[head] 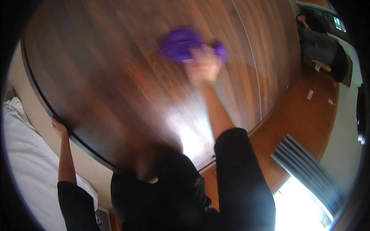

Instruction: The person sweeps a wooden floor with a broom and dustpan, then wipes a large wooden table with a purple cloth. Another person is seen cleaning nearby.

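Spread against a dark brown wood-grain panel (138,37) is a bunched purple cloth (180,44). My right hand (203,65) presses on this cloth with the arm stretched out; hand and cloth are blurred, and part of the cloth bulges past the fingers on the right. At the left, my left hand (59,128) holds the dark edge (39,92) of the panel, its fingers partly hidden there. A bright patch of reflected light lies on the glossy panel below my right hand.
White bedding (31,161) lies at the left beside pale floor tiles (89,156). An orange-brown wooden surface (297,112) with small white plates (310,94) runs along the right. Grey pleated fabric (306,170) hangs by a bright window (294,205). Another person (321,46) is at upper right.
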`<state>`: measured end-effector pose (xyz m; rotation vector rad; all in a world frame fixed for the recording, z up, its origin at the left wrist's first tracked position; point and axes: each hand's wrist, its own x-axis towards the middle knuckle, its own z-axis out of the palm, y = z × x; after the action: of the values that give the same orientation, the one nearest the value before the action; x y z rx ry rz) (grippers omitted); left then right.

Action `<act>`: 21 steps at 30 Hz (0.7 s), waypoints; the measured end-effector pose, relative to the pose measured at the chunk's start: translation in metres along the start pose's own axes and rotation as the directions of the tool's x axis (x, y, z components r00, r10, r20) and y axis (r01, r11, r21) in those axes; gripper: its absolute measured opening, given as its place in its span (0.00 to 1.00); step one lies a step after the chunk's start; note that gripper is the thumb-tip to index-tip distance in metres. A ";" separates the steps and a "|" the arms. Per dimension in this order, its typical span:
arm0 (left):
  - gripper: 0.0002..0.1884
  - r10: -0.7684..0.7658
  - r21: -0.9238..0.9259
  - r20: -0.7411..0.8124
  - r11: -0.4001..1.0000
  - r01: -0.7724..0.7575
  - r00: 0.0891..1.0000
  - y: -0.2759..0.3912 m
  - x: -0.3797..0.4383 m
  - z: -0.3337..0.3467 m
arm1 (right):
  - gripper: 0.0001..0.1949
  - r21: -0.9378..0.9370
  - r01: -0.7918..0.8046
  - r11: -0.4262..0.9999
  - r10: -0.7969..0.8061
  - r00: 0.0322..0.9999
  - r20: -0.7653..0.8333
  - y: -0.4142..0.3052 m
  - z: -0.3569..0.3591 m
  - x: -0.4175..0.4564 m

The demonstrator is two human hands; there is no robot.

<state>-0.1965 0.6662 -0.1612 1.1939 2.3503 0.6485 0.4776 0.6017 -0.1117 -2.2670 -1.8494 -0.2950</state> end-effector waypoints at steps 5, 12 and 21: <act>0.34 0.056 0.102 -0.056 0.993 -0.050 0.997 0.002 0.005 0.001 | 0.40 -0.190 -0.927 0.324 0.945 0.325 0.028 0.250 -0.032 -0.025; 0.34 0.092 0.061 -0.078 0.994 -0.087 0.993 0.007 -0.007 -0.001 | 0.31 -0.210 -0.800 0.562 0.827 0.551 0.114 0.067 0.016 0.103; 0.33 -0.075 -0.007 0.029 0.997 0.076 0.997 0.009 -0.011 0.004 | 0.21 0.701 0.452 0.552 -0.588 0.807 -0.057 -0.441 -0.027 -0.128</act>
<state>-0.1833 0.6628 -0.1574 1.0979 2.3541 0.6102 0.0200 0.5608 -0.1082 -1.2267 -2.2005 0.4934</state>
